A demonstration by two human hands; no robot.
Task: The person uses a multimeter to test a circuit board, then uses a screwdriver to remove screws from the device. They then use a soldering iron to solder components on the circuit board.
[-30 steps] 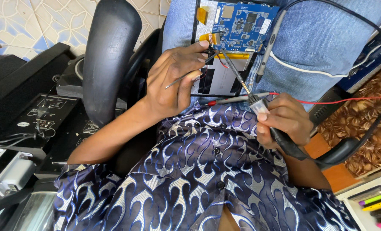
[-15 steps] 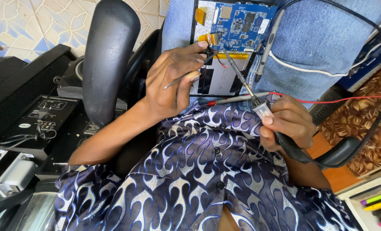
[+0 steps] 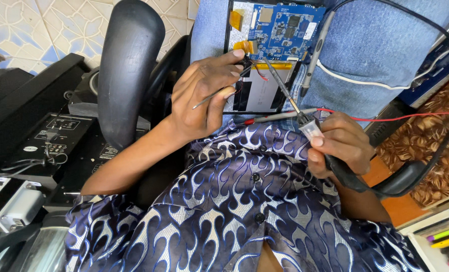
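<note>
An opened tablet (image 3: 265,93) lies on my blue-jeaned lap, showing a blue circuit board (image 3: 285,30) and a silver battery. My left hand (image 3: 199,98) pinches a small black part with red wires (image 3: 247,65) at the board's lower edge. The same hand also holds thin metal tweezers (image 3: 212,98). My right hand (image 3: 338,146) grips a soldering iron (image 3: 295,106) by its black handle. The iron's thin tip reaches up-left to just below the circuit board.
A probe with a red wire (image 3: 277,117) lies across my lap under the iron. A grey pen-like probe (image 3: 315,50) rests on the jeans. A black chair back (image 3: 129,65) and black audio equipment (image 3: 48,146) stand left. Coloured markers (image 3: 446,236) lie bottom right.
My right hand has drifted slightly down with the soldering iron. My left hand keeps its hold at the board's edge.
</note>
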